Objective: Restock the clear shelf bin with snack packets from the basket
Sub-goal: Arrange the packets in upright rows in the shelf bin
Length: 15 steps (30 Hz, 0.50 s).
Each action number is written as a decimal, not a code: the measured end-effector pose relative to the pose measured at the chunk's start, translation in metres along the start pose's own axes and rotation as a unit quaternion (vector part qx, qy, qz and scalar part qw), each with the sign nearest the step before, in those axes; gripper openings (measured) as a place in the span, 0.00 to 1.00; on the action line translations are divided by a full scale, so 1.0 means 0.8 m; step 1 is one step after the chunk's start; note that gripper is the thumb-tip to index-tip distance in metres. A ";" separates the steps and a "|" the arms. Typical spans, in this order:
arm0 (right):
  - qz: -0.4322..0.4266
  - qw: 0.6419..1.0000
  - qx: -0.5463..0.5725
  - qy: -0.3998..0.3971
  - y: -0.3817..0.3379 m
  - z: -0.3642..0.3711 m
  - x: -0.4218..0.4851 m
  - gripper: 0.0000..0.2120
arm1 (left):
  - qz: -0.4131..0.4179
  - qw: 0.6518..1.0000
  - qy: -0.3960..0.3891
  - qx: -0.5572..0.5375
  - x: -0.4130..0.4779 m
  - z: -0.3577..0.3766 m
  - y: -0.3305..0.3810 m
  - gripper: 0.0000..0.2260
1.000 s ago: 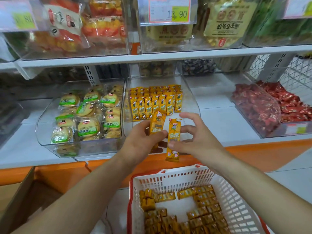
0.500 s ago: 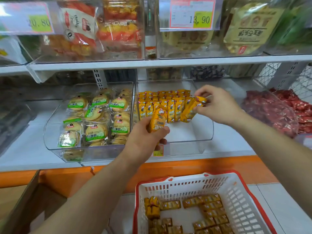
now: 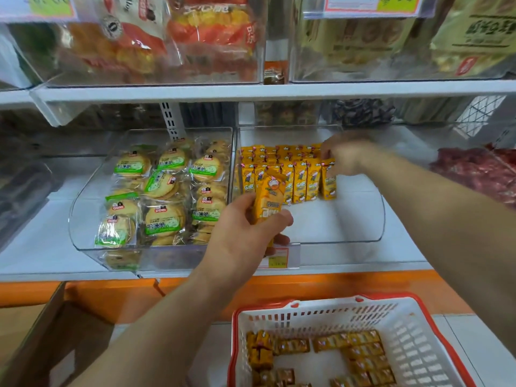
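Though blurred, right hand (image 3: pixel 346 155) at rightmost packet (image 3: pixel 329 183), grip unclear

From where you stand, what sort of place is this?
Probably a grocery or snack shop: a price tag overhead, wrapped biscuits in a clear bin, and a shopping basket holding snack packets.

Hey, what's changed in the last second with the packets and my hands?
The right hand carried its packet from in front of the bin back into it, standing it at the right end of the front row, and still holds its top. The left hand kept gripping a second packet at the bin's front. The basket stayed put.
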State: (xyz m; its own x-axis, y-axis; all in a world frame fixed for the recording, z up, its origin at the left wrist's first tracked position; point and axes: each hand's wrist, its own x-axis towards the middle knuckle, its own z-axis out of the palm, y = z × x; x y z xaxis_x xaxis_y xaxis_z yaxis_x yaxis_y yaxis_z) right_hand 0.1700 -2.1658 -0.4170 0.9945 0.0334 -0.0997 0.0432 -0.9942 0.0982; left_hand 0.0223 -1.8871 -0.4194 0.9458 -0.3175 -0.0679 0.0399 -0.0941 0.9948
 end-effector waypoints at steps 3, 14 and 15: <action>-0.006 0.998 -0.063 -0.006 -0.005 -0.001 0.003 0.15 | 0.002 1.000 -0.007 -0.004 0.000 0.001 -0.004 0.06; 0.014 0.967 0.177 0.183 -0.023 -0.021 -0.100 0.14 | -0.020 0.999 -0.035 -0.016 -0.006 0.005 -0.005 0.10; 0.001 0.945 0.250 0.209 -0.032 -0.018 -0.126 0.11 | -0.017 0.999 -0.039 -0.016 -0.007 0.007 -0.004 0.10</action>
State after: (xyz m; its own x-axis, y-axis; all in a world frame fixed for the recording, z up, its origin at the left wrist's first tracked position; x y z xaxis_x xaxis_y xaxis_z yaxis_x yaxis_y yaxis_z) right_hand 0.0697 -2.1419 -0.3948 0.9498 -0.0355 0.3109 0.0941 -0.9152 -0.3920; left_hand 0.0153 -1.8907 -0.4225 0.9159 -0.3868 -0.1071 0.0841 -0.0760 0.9936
